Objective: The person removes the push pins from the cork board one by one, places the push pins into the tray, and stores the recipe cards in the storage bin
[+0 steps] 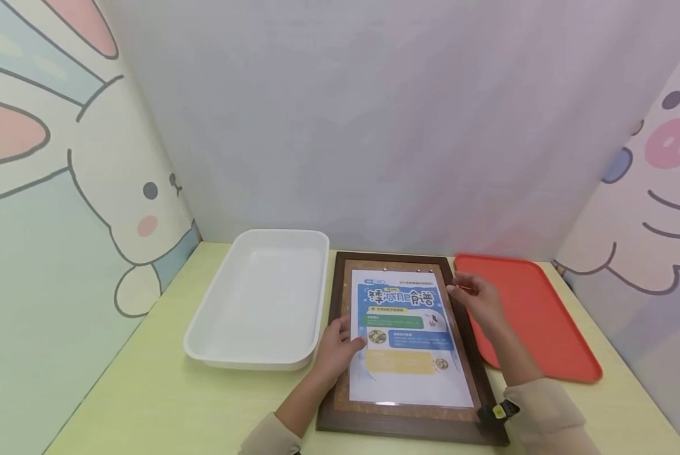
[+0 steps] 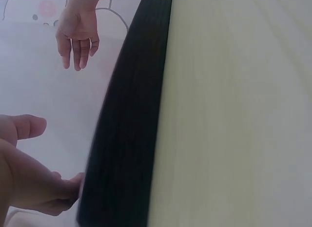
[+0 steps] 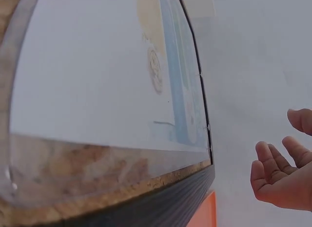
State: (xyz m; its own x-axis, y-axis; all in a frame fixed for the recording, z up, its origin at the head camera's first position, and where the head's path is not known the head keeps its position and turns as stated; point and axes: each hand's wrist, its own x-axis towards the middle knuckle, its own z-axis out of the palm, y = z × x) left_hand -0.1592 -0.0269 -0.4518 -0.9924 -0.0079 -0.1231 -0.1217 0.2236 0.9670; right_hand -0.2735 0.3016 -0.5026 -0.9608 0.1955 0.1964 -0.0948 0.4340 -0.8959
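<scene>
Grasping nothing visible with the right hand, held near the upper right side of the framed board, with thumb parted from loosely bent fingers. Touching the left side of the framed board with the left hand, with thumb turned toward the printed sheet; not wrapped round anything, judging by the left wrist view, though impossible to be sure of any pressure.

Lying flat on the framed board, inside its dark border: the printed sheet, with large characters toward the far end and blue, green and yellow panels. Showing round it, a margin of brown cork. Along its far edge, small shiny points, perhaps fastenings.

Apparently well along: already laid within the framed board, roughly straight. Possibly fixed at the far edge; along the near edge, no such points clearly visible. Perhaps left: securing or squaring up, impossible to tell which.

Left of the framed board, a white tub; just beside it on the right, a red tray. Beneath, a pale table; beyond, a plain backdrop.
</scene>
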